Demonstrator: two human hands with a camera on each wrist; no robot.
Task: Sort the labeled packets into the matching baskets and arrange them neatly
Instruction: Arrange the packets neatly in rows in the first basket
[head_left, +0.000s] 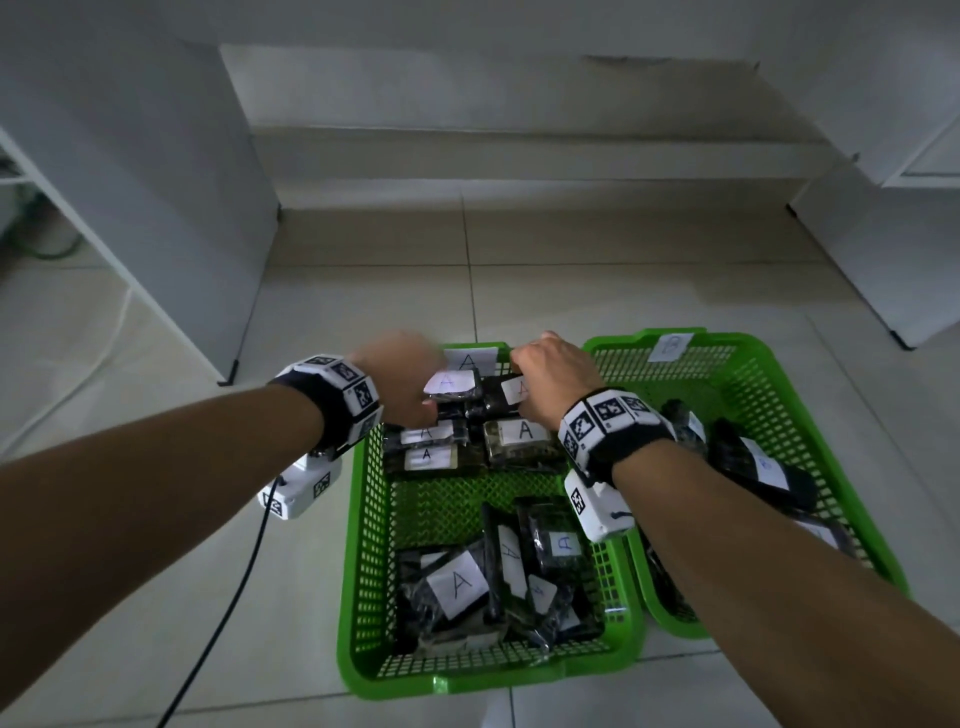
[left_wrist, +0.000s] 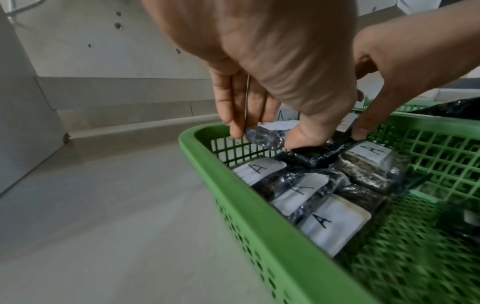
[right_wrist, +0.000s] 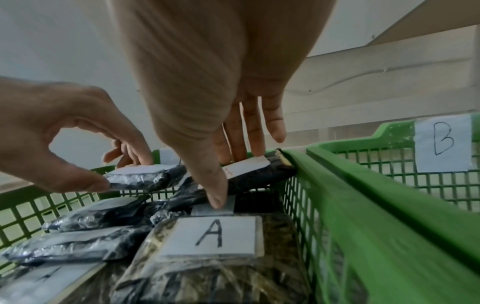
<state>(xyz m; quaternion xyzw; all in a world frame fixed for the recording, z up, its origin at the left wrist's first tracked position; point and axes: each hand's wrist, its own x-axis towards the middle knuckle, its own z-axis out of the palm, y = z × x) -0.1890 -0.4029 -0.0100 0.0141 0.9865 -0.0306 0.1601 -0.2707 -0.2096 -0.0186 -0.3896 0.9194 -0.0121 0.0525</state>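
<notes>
Two green baskets stand side by side on the floor. Basket A (head_left: 358, 519) carries an "A" tag (head_left: 467, 360) on its far wall; basket B (head_left: 779, 364) has a "B" tag (right_wrist: 441, 144). At the far end of basket A my left hand (head_left: 415, 395) pinches a dark A packet (left_wrist: 259, 139) between fingers and thumb, lifted above the row. Beside it my right hand (right_wrist: 236, 178) holds another A packet (right_wrist: 259, 176), tilted against the right wall, fingers on its label and thumb at its near edge. Flat A packets (head_left: 519, 436) lie just below both hands.
A loose pile of A packets (head_left: 493, 582) fills the near end of basket A, with bare mesh in the middle. Dark packets (head_left: 758, 462) lie in basket B. White cabinets (head_left: 156, 182) flank the tiled floor. A black cable (head_left: 234, 597) runs left of basket A.
</notes>
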